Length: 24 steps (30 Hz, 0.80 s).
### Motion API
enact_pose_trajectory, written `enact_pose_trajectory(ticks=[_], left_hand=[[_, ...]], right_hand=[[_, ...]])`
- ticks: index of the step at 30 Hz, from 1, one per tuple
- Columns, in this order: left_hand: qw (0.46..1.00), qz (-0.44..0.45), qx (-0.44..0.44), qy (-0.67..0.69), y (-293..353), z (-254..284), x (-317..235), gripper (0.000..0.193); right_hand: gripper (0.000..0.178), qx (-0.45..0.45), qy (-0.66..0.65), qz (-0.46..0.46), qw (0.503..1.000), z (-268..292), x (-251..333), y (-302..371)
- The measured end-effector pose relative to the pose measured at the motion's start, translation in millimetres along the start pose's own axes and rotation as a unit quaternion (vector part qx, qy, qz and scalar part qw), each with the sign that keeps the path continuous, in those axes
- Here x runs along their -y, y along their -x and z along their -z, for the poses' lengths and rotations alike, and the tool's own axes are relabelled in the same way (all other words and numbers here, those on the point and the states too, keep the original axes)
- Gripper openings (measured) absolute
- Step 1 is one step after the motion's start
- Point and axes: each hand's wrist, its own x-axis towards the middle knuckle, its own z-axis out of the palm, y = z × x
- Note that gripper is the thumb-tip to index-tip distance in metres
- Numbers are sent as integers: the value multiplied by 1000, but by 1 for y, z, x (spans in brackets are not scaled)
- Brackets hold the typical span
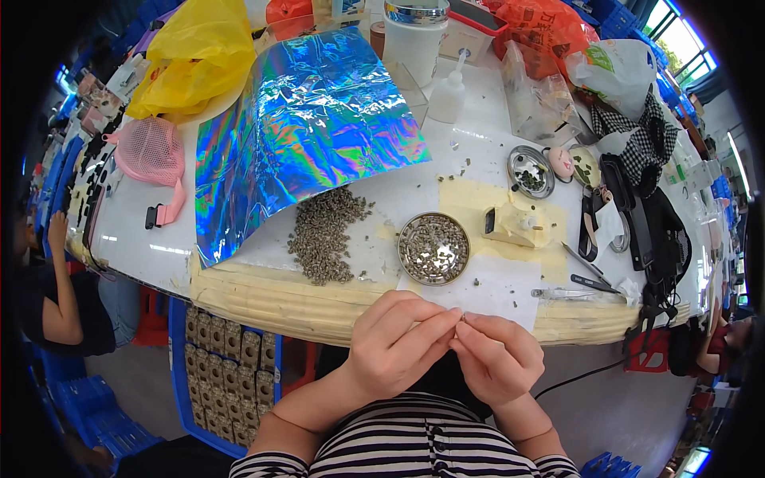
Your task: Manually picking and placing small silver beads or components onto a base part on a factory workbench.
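Observation:
My left hand (405,344) and my right hand (500,357) meet just off the table's front edge. Thumbs and forefingers of both are pinched together on one tiny greyish metal part (464,317), mostly hidden by the fingertips. Beyond them a round metal dish (434,248) holds many small metal parts. To its left lies a loose pile of small metal parts (325,237), partly under the edge of a shiny blue holographic sheet (311,127). A white paper (510,287) lies under the dish's near right side, with a few stray parts on it.
A small cream-coloured block device (522,225) stands right of the dish, with tweezers (591,284) nearer. Farther back are a glass dish (530,172), a white squeeze bottle (448,97) and a white canister (416,40). A blue crate of metal blocks (227,366) sits below left. Other people sit at both sides.

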Motion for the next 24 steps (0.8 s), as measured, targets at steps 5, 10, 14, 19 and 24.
enact_pose_trajectory(ticks=[5, 10, 14, 19, 24], left_hand=[[1000, -4, -12, 2, 0, 2, -1, 34], [999, -43, -3, -33, 2, 12, 1, 38], [997, -77, 25, -11, -1, 31, 8, 39], [997, -75, 25, -4, -7, 45, 14, 37], [996, -71, 52, -19, -18, 59, 20, 36]], right_hand=[[28, -7, -56, -71, 996, -1, 2, 4], [19, 12, -125, -139, 982, -6, 8, -5], [11, 61, -383, -354, 851, -5, 11, -12], [10, 85, -501, -419, 752, -12, 15, -21], [10, 131, -451, -383, 796, -21, 13, -35]])
